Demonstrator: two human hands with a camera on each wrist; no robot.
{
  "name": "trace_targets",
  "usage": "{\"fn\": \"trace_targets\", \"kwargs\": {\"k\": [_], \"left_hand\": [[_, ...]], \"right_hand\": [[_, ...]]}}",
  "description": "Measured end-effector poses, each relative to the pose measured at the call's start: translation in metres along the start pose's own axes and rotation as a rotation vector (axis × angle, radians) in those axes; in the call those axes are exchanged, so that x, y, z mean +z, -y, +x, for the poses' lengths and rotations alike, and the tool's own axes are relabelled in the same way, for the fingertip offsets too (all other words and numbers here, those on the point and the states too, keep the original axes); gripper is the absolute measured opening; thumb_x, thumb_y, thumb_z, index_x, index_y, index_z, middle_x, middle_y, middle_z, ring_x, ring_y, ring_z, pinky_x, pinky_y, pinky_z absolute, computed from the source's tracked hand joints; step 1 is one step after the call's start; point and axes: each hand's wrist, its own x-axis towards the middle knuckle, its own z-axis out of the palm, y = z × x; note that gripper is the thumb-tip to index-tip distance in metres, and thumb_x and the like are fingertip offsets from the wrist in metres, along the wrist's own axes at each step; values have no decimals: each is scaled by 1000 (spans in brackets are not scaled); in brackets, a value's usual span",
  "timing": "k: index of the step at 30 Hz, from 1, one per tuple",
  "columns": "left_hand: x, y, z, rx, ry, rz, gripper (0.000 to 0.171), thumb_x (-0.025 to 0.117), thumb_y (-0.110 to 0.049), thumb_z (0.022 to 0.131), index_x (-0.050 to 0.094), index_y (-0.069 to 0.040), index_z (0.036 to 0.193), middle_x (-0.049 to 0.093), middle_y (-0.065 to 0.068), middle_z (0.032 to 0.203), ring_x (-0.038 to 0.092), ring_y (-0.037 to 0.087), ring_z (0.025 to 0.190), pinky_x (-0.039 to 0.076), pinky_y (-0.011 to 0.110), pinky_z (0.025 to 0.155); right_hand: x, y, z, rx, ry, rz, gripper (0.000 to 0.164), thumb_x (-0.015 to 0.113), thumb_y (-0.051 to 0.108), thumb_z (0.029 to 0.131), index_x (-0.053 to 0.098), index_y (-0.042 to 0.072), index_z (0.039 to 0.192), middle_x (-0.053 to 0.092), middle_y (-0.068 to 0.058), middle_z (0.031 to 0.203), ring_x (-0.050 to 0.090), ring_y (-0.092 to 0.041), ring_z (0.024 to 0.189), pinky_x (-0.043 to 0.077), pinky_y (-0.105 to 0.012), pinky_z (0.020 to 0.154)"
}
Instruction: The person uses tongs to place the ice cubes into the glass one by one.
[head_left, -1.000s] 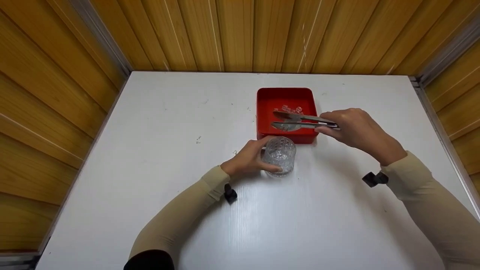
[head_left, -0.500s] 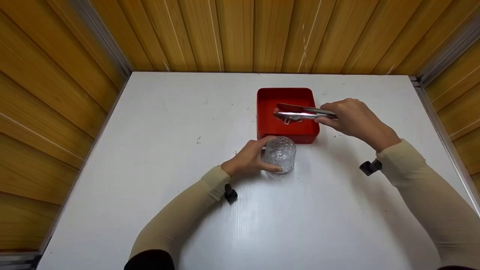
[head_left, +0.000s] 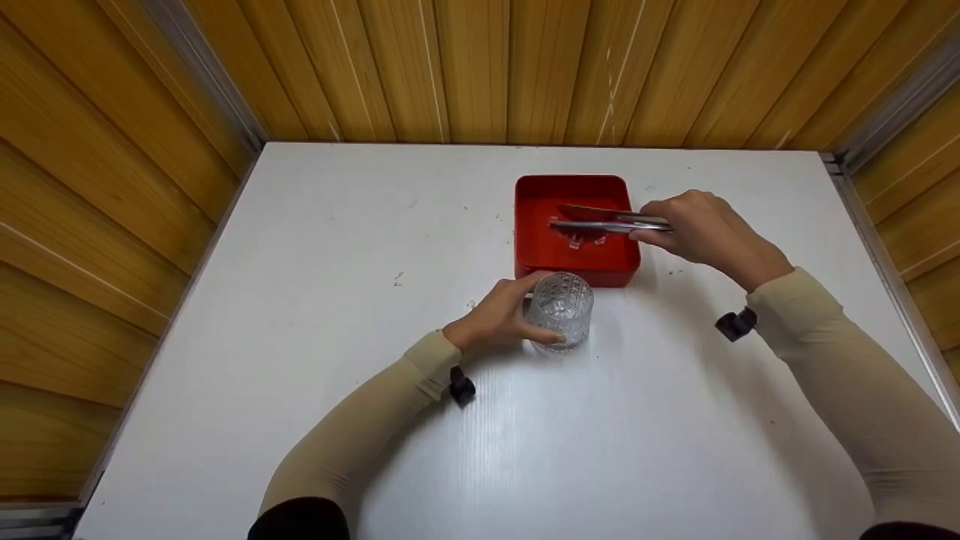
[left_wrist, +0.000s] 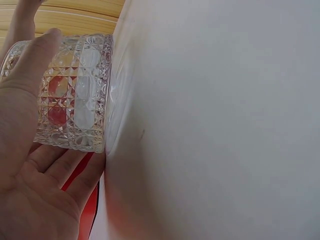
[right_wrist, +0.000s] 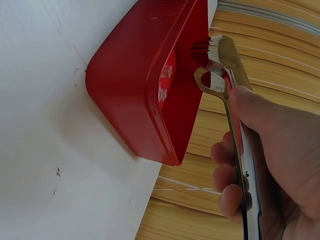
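Observation:
My left hand (head_left: 487, 319) holds a clear cut-pattern drinking glass (head_left: 568, 315), thumb on the near side and fingers behind. The glass stands upright on the table, just in front of a square red box (head_left: 577, 278). In the left wrist view the thumb lies across the glass (left_wrist: 75, 95). My right hand (head_left: 705, 232) grips metal tongs (head_left: 630, 225) by the handles. In the right wrist view the tongs (right_wrist: 232, 110) show a forked end and a looped end, standing apart over the box. Small clear cubes (head_left: 575, 243) lie in the box, partly hidden by the tongs.
A white table (head_left: 375, 247) carries the box and glass, with small dark marks (head_left: 398, 279) on its surface. Wood-patterned panels (head_left: 465, 75) rise behind it and at both sides. A black wrist camera (head_left: 462, 386) sits on the left sleeve.
My right hand has moved the tongs toward the back of the box, and their ends look closer together. Cubes now show on the near side of the tongs. My left hand and the glass stay put.

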Motion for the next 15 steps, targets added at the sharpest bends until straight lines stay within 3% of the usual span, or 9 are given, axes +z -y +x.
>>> {"fn": "trace_targets", "kwargs": {"k": [15], "left_hand": [[0,-1,0,7,9,-10,86,94,-34,75,51,-13,147,68,2,131,61,9,118,47,22,102]], "right_hand": [[0,-2,17,57,120,-18,21,79,23,92,79,4,102,74,-7,81,56,-21,64,46,-34,56]]}}
